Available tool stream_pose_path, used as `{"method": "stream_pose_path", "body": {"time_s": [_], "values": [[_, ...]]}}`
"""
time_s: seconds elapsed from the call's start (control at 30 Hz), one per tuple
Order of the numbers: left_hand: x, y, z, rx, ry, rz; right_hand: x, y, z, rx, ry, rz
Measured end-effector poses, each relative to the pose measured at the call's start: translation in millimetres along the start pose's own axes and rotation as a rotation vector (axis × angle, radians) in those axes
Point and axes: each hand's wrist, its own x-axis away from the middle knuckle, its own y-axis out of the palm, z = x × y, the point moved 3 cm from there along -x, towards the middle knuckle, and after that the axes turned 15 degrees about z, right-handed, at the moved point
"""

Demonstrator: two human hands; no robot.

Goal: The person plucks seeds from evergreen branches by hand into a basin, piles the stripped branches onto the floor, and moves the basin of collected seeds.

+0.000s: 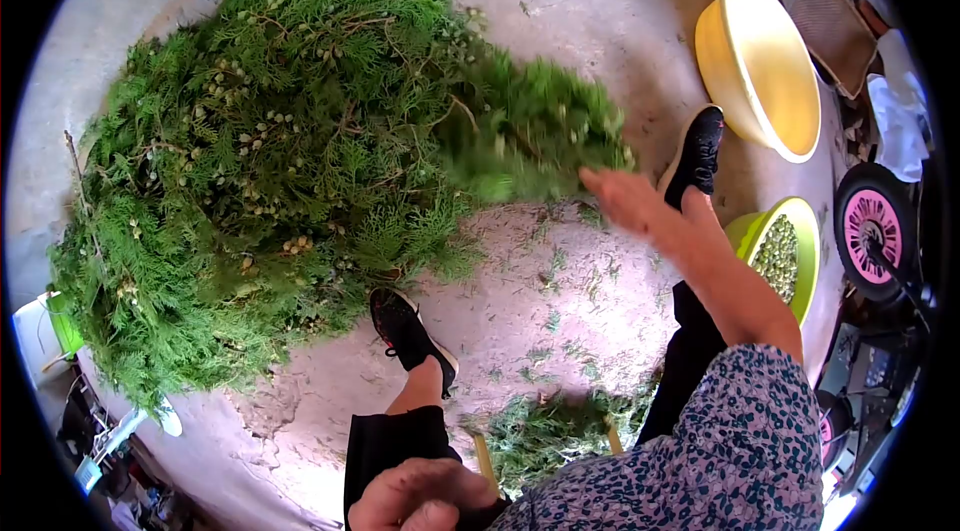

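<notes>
My right hand point(625, 199) reaches out over the floor, closed on the end of a leafy evergreen branch point(535, 131). Both the branch and the hand are smeared by motion. To the left and behind lies a large heap of green evergreen branches point(270, 131) with small pale cones among the sprays. Low in the view, my left hand point(425, 491) is by my lap with its fingers curled; what they hold, if anything, is hidden.
A yellow basin point(725, 56) stands tilted in view at upper right. Nearer is a yellow-green basin point(812, 261) holding many small green cones point(775, 261). Trimmed green sprigs point(550, 436) lie below me. A pink-rimmed wheel point(872, 238) stands at the right. My shoes are on the floor.
</notes>
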Motion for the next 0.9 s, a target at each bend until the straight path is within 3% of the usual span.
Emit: {"method": "stream_pose_path", "body": {"time_s": [0.23,0.3,0.43,0.53,0.6,0.73,0.9], "values": [[0.4,-7.7,-5.4,0.096,0.038,-0.048,90.6,-62.5,-33.5,-0.286,0.201,0.159],[0.4,-9.4,-4.4,0.102,0.045,-0.044,97.8,-109.8,-47.8,-0.227,0.229,0.493],[-0.4,-10.1,-2.5,0.09,0.096,-0.064,59.0,-132.7,-32.3,-0.145,0.161,0.756],[-0.9,-4.6,-0.6,0.059,0.117,-0.047,-18.6,-108.9,6.5,-0.059,0.09,0.915],[-1.3,-1.2,0.2,0.034,0.138,-0.053,-76.0,-67.0,46.6,0.017,0.27,0.842],[-0.6,2.0,-0.3,0.008,0.104,-0.01,-123.9,9.9,64.5,0.083,0.596,0.294],[-5.3,5.7,-4.8,-0.022,0.103,-0.036,-39.0,72.8,-6.5,-0.001,0.333,0.341]]}}
